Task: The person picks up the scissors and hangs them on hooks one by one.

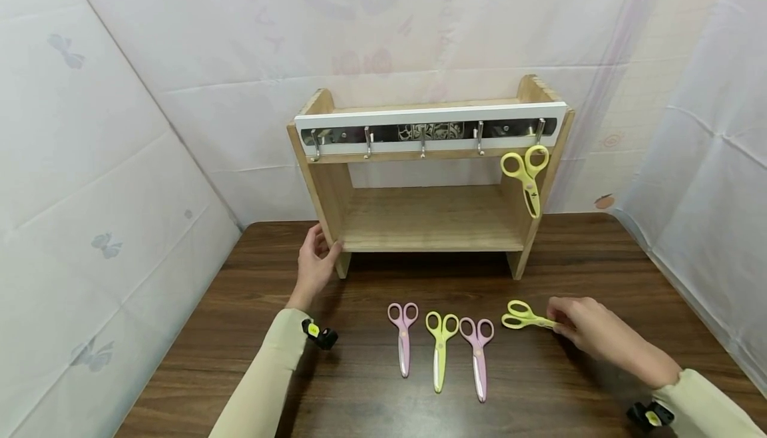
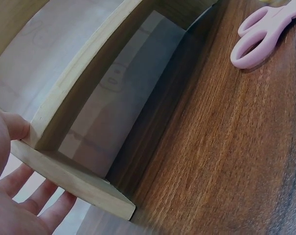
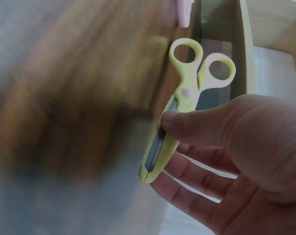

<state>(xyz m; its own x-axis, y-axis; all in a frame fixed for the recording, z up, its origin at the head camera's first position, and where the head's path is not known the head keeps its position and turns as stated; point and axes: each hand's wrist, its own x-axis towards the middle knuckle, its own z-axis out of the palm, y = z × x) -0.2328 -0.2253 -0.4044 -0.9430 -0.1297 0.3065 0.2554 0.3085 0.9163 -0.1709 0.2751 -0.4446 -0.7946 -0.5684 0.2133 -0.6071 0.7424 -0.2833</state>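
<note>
My left hand (image 1: 314,266) grips the lower left side panel of a wooden shelf (image 1: 431,218), thumb at the front edge and fingers around the outside. My right hand (image 1: 590,325) pinches a pair of yellow scissors (image 3: 187,93) by the blade end, the handle loops pointing away from the palm. In the head view these scissors are just above the table, right of the others. Another yellow pair (image 1: 530,182) hangs from the rightmost hook of the hook rail (image 1: 431,116). Lying in a row are pink scissors (image 1: 404,341), yellow scissors (image 1: 440,351) and more pink scissors (image 1: 478,358).
The shelf stands at the back of a dark wooden table (image 1: 359,398). Several metal hooks line its white-framed rail; only the rightmost carries anything. Pale printed curtains (image 1: 120,158) hang behind and at both sides.
</note>
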